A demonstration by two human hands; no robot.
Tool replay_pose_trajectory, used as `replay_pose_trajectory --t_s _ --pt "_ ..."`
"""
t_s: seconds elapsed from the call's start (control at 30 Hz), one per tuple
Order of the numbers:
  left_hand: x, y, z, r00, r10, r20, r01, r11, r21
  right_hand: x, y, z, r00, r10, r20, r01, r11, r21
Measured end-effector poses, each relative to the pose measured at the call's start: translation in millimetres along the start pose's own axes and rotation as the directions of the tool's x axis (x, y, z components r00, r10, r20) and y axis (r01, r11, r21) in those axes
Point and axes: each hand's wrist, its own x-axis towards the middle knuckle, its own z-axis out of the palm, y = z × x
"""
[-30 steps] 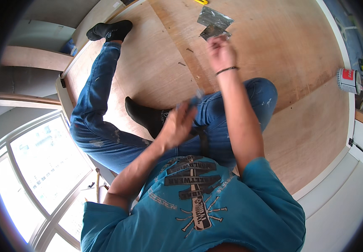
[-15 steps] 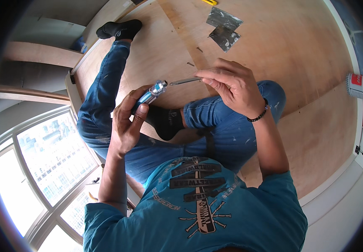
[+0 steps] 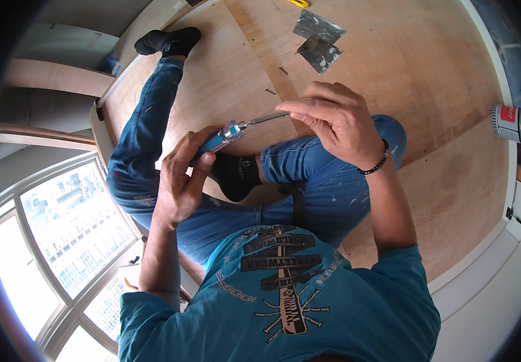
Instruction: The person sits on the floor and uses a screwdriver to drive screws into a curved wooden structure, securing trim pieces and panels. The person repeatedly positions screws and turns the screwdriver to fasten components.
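Observation:
My left hand (image 3: pixel 183 172) is closed round a clear and blue screwdriver handle (image 3: pixel 217 141), tilted up to the right. A thin metal screwdriver bit (image 3: pixel 265 119) meets the collar at the handle's end. The bit's other end is pinched between the thumb and fingers of my right hand (image 3: pixel 336 123), which has a dark beaded bracelet at the wrist. Both hands are above my bent legs, over a wooden board surface (image 3: pixel 212 90).
Beyond my hands lie two stained metal plates (image 3: pixel 319 41), a screw (image 3: pixel 270 92) and a yellow-handled tool (image 3: pixel 298 3). A can with a red label (image 3: pixel 509 122) stands at the right edge. At left are a window (image 3: pixel 61 223) and wooden shelves (image 3: pixel 55 77).
The bit's near end has come from just apart to meeting the handle's collar. My right hand still pinches the other end, and my left hand keeps its grip.

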Motion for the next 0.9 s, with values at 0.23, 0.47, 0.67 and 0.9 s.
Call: replay_pose_trajectory --t_s 0.23,0.47,0.67,0.9 --pt "2.0 2.2 -4.0 1.000 0.010 -0.011 -0.010 1.000 0.017 1.0 -4.2 2.0 1.000 0.014 -0.006 -0.015 1.000 -0.022" --pt "1.8 4.4 -8.5 1.000 0.015 0.012 -0.015 0.999 0.045 1.3 -5.8 2.2 0.999 0.035 0.009 -0.035 0.999 -0.013" --pt "-2.3 6.1 -11.7 0.991 -0.058 0.119 0.052 0.997 0.058 1.5 -3.4 5.6 0.997 -0.069 0.046 0.074 0.992 -0.104" --pt "-14.4 -5.5 -5.1 0.814 -0.246 0.526 0.553 0.604 -0.573 3.4 -1.8 3.1 0.963 -0.216 0.160 0.227 0.973 -0.053"
